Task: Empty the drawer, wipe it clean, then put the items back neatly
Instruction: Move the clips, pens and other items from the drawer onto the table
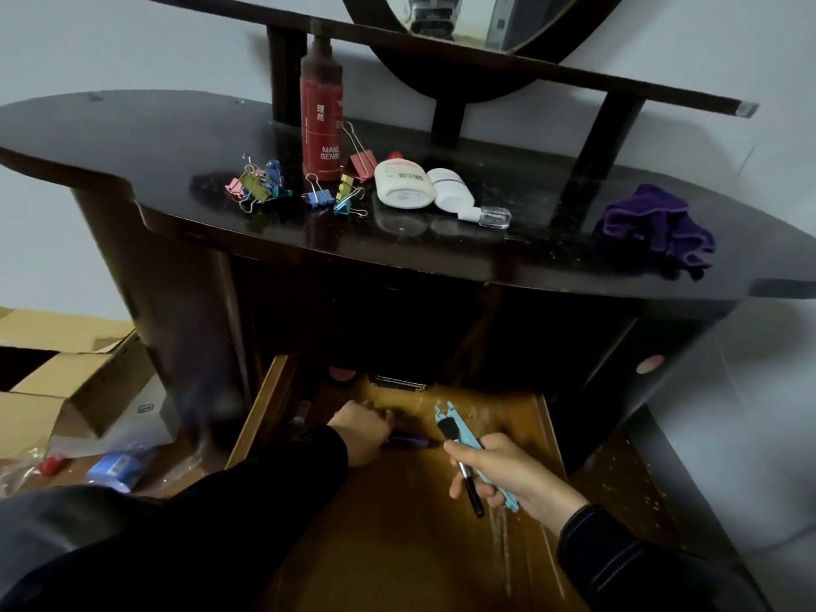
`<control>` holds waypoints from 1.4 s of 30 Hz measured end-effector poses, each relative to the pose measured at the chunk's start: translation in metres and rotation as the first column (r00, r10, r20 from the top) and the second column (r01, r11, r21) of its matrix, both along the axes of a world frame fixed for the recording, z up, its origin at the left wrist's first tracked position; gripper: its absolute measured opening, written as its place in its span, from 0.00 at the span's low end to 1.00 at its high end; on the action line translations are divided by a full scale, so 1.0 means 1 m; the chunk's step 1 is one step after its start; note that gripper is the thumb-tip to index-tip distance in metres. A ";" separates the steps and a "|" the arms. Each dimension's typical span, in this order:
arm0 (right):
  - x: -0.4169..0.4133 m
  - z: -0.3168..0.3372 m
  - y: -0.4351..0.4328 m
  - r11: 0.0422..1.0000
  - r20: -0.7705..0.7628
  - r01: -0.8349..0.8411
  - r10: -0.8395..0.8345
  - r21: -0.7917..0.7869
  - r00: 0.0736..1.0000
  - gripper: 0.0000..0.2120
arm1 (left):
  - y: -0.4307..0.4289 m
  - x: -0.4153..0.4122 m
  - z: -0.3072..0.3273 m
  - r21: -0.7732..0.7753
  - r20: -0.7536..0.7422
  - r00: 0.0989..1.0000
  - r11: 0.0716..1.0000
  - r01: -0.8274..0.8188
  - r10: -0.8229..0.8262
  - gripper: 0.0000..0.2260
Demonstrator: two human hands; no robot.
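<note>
The wooden drawer (pixel 397 523) stands pulled out below the dark dressing table (pixel 132 139). My left hand (pixel 360 430) reaches into it and grips a dark, blurred item (pixel 408 441) on the drawer floor. My right hand (pixel 494 472) holds a small black makeup brush (pixel 468 479) together with a light blue tool (pixel 459 428) above the drawer. At the drawer's back lie a round reddish compact (pixel 341 374) and a dark case with a metal edge (pixel 399 382). A purple cloth (pixel 658 225) lies on the tabletop's right end.
On the tabletop stand a tall red pump bottle (pixel 321 112), several coloured binder clips (pixel 260 183), and two white bottles (pixel 404 185) lying down. An open cardboard box (pixel 57 373) and blue packaging (pixel 119 463) sit on the floor at left. A mirror (pixel 477 19) hangs above.
</note>
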State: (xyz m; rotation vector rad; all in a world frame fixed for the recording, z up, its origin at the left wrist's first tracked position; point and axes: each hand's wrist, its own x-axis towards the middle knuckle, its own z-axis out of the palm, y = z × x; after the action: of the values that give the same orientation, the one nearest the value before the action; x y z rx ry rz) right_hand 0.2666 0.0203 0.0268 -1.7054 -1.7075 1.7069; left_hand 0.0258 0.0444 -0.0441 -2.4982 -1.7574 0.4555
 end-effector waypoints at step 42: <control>-0.006 0.235 0.119 0.469 0.044 0.297 -0.589 0.832 0.807 0.21 | 0.125 0.111 0.358 -0.171 0.663 0.636 0.907 -0.385 0.395 0.10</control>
State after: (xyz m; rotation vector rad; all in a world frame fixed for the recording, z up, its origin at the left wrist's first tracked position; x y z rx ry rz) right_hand 0.2607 0.1397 0.2620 -1.7500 -1.5312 0.2786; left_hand 0.1371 0.1693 0.3141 -2.4425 -2.5696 -0.5698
